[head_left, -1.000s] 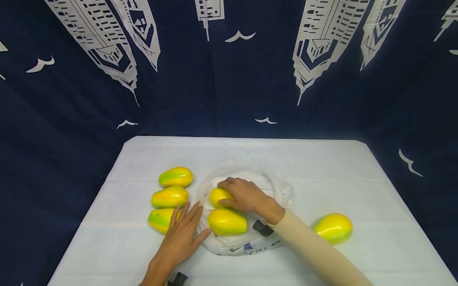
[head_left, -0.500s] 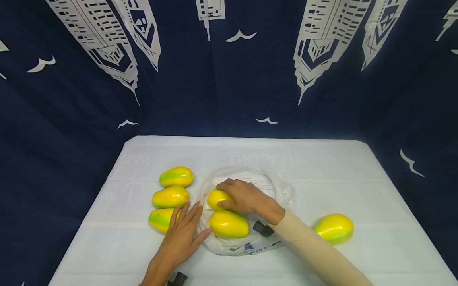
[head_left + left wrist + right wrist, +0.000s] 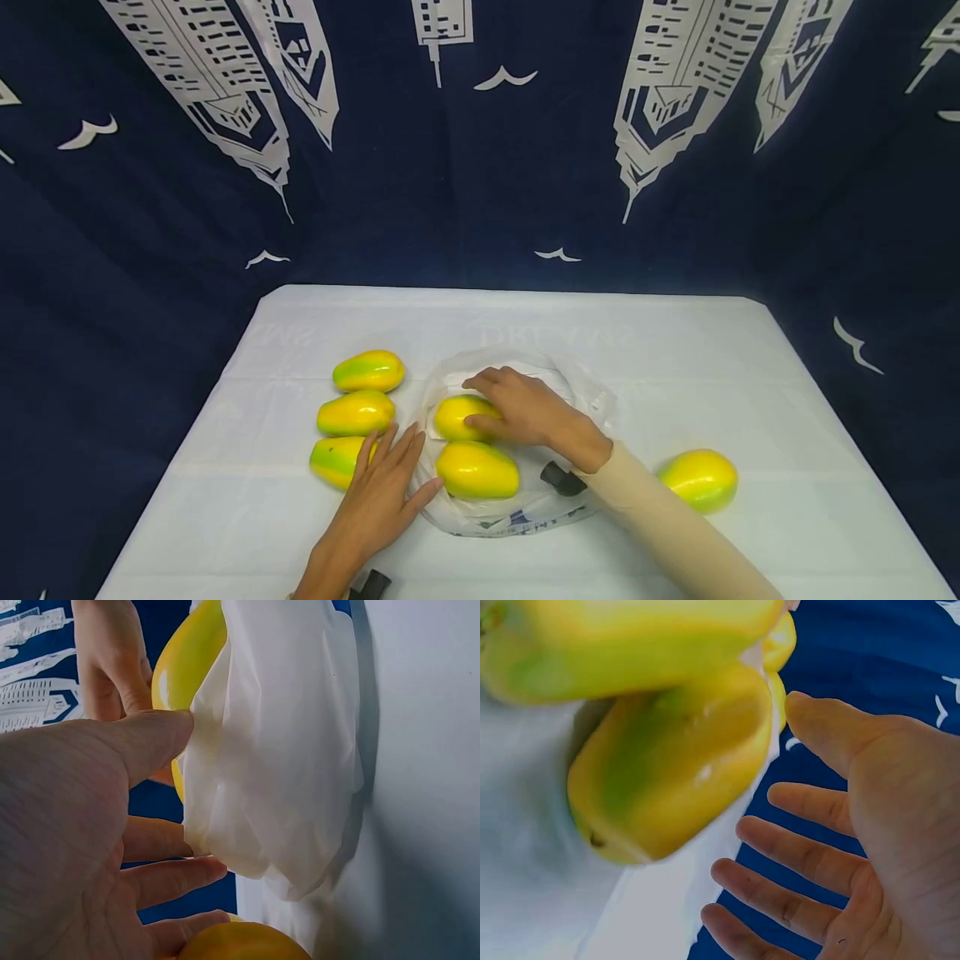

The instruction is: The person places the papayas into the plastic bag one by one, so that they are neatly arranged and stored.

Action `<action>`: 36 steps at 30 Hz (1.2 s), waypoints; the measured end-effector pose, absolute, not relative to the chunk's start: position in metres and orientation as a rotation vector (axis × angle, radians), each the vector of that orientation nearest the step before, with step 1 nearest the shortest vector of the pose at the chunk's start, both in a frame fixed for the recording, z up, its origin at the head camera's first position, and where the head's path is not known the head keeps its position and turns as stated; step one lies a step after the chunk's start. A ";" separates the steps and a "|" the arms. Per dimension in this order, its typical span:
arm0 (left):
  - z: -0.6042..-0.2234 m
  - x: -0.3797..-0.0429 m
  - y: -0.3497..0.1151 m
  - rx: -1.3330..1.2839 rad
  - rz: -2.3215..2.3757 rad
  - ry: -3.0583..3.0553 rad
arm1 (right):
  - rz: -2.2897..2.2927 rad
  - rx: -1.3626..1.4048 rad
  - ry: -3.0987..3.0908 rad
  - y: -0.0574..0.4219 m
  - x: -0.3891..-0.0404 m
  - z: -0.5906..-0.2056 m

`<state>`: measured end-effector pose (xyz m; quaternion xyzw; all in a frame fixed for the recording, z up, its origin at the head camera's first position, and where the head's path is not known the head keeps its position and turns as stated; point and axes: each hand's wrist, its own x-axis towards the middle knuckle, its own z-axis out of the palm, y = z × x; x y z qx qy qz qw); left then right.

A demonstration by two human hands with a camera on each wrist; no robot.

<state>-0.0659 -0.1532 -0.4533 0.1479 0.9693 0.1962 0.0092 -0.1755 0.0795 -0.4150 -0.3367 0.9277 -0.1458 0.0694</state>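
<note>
An oval, glossy yellow-green fruit point(image 3: 453, 417) is lying beside the spread right hand point(image 3: 528, 410). The left hand point(image 3: 385, 498), also spread, is touching a translucent white plastic bag point(image 3: 277, 735).

Plastic bag point(image 3: 457, 518) and white tablecloth point(image 3: 675, 367) bear unreadable lettering point(image 3: 521, 520).

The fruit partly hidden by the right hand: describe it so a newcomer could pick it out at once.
On the white table, find the translucent plastic bag in the middle. It holds two yellow fruits; yours is the farther fruit. In the head view, the right hand partly covers it but not the nearer fruit.
</note>
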 end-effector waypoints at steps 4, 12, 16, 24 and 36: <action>-0.453 -0.066 -0.153 0.464 0.619 3.033 | -0.464 -1.009 2.829 0.093 -0.176 -0.413; -0.454 -0.065 -0.153 0.454 0.635 3.039 | -0.531 -0.961 2.928 0.127 -0.170 -0.405; -0.453 -0.065 -0.153 0.451 0.653 3.036 | -0.558 -0.907 2.972 0.151 -0.164 -0.398; -0.452 -0.065 -0.153 0.443 0.630 3.046 | -0.664 -0.794 2.977 0.205 -0.157 -0.388; -0.452 -0.066 -0.153 0.436 0.634 3.027 | -0.743 -0.677 2.985 0.275 -0.130 -0.398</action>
